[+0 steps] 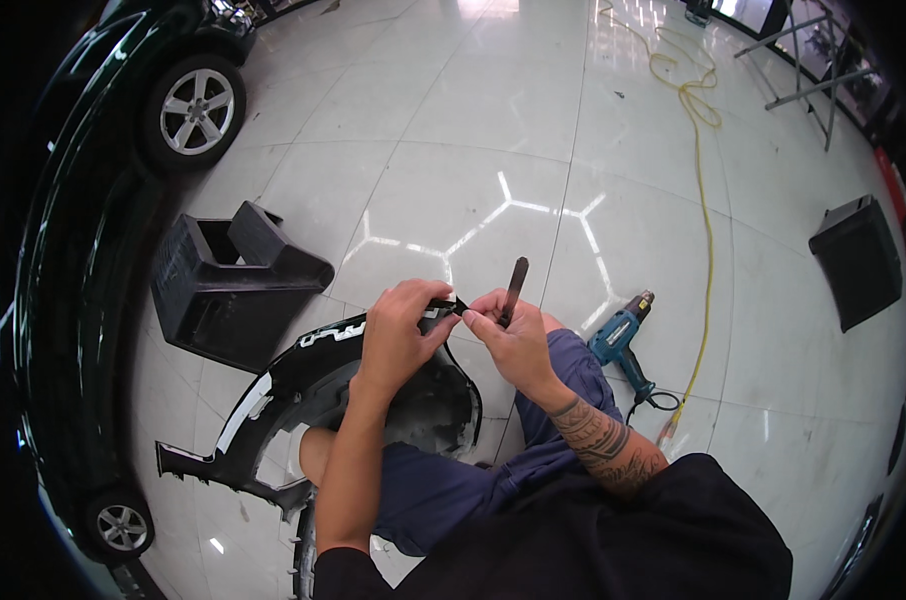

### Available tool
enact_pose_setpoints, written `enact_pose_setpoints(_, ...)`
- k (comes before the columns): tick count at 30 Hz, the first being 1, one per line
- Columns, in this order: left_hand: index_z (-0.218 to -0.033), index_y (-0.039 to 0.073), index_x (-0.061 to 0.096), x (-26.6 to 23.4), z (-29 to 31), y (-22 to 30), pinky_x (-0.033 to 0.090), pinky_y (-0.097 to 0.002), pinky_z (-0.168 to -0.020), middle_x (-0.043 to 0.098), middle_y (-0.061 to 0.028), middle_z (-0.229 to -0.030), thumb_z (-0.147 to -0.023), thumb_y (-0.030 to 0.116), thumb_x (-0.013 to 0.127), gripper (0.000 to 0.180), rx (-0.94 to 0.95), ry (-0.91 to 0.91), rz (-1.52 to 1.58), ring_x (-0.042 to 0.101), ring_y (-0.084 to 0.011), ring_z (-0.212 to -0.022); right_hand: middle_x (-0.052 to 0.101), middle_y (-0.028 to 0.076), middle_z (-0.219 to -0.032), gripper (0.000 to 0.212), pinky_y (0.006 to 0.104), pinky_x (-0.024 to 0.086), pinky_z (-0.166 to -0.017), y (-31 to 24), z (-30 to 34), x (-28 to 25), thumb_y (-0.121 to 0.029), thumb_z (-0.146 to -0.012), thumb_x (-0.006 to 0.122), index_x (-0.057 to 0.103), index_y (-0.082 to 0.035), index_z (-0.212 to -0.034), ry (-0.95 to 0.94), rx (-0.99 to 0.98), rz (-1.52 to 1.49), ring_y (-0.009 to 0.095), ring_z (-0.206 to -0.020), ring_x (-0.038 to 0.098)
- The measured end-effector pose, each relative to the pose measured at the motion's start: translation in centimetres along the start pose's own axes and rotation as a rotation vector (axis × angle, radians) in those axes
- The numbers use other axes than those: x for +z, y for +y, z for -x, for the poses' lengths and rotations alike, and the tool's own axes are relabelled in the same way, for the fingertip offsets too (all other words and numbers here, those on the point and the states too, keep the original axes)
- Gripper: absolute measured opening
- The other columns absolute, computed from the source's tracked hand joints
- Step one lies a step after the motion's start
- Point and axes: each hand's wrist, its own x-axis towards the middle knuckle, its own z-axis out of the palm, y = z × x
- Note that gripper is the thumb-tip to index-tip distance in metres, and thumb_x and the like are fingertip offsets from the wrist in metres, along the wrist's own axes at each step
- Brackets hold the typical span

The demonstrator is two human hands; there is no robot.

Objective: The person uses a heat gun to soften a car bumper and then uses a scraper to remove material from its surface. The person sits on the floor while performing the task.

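Observation:
A black curved car body panel [303, 400], probably a bumper section, leans across my lap and the floor, with white strips along its outer edge. My left hand [403, 335] is closed in a pinch at the panel's upper end, where a small dark tip shows between thumb and fingers. Close beside it, my right hand [513, 340] has its fingertips at the same end. Upright in that hand is a slim dark flat-handled tool [516, 285], whose kind I cannot make out. Fingers hide the exact point of contact.
A teal heat gun [618, 340] lies on the tiles right of my knee. A yellow cord [708, 230] runs along the floor. To the left are a black plastic step-shaped stand [238, 290] and a dark car [83, 250]. Far right stands another black box [858, 262], near a metal frame [823, 75].

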Motion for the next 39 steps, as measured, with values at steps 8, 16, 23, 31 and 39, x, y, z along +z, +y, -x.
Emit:
enact_pose_setpoints(8, -0.088, 0.004, 0.057, 4.3, 2.0, -1.2, 0.049, -0.0511, -0.095, 0.068, -0.013, -0.104, -0.072, 0.001, 0.078, 0.026, 0.344, 0.468, -0.209, 0.068, -0.0326, -0.099, 0.049, -0.008, -0.068, 0.008, 0.0187, 0.033, -0.054, -1.3, 0.8, 1.0, -0.007, -0.092, 0.067, 0.063, 0.0, -0.092, -0.105, -0.162, 0.133, 0.0, -0.06, 0.04)
enact_pose_setpoints(16, -0.09, 0.001, 0.059, 4.8, 2.2, 0.0, 0.045, -0.0542, -0.103, 0.069, -0.0152, -0.104, -0.074, -0.007, 0.068, 0.02, 0.231, 0.464, -0.253, 0.069, -0.0349, -0.1, 0.045, -0.009, -0.069, 0.015, 0.019, 0.029, -0.049, 3.3, -1.5, -2.2, -0.013, -0.099, 0.059, 0.063, -0.001, -0.104, -0.097, 0.07, -0.329, 0.0, -0.057, 0.036)
enact_pose_setpoints(23, -0.089, -0.001, 0.059, 3.5, 2.4, 0.5, 0.039, -0.0539, -0.109, 0.07, -0.0185, -0.108, -0.082, -0.01, 0.06, 0.011, 0.13, 0.34, -0.124, 0.067, -0.0381, -0.109, 0.049, -0.009, -0.069, 0.027, 0.0214, 0.03, -0.049, 5.4, -3.5, -0.2, -0.021, -0.096, 0.067, 0.068, -0.001, -0.115, -0.497, 0.261, -0.712, 0.001, -0.057, 0.038)
enact_pose_setpoints(31, -0.088, -0.001, 0.058, 3.2, 2.2, 0.8, 0.039, -0.0541, -0.11, 0.071, -0.0184, -0.107, -0.085, -0.009, 0.058, 0.009, 0.083, 0.292, -0.095, 0.068, -0.0368, -0.108, 0.05, -0.001, -0.07, 0.022, 0.0252, 0.033, -0.051, 7.5, -4.9, 1.1, -0.019, -0.094, 0.069, 0.072, 0.0, -0.105, -0.456, -0.059, -0.614, 0.007, -0.06, 0.043)
enact_pose_setpoints(39, -0.088, 0.0, 0.053, 3.1, 2.2, 0.3, 0.043, -0.0555, -0.106, 0.07, -0.0177, -0.108, -0.083, -0.009, 0.057, 0.011, 0.114, 0.289, -0.146, 0.069, -0.0356, -0.105, 0.056, 0.012, -0.072, 0.007, 0.0373, 0.042, -0.048, 4.8, -3.6, 1.7, -0.008, -0.091, 0.064, 0.061, -0.002, -0.094, -0.099, -0.629, 0.033, 0.029, -0.056, 0.056)
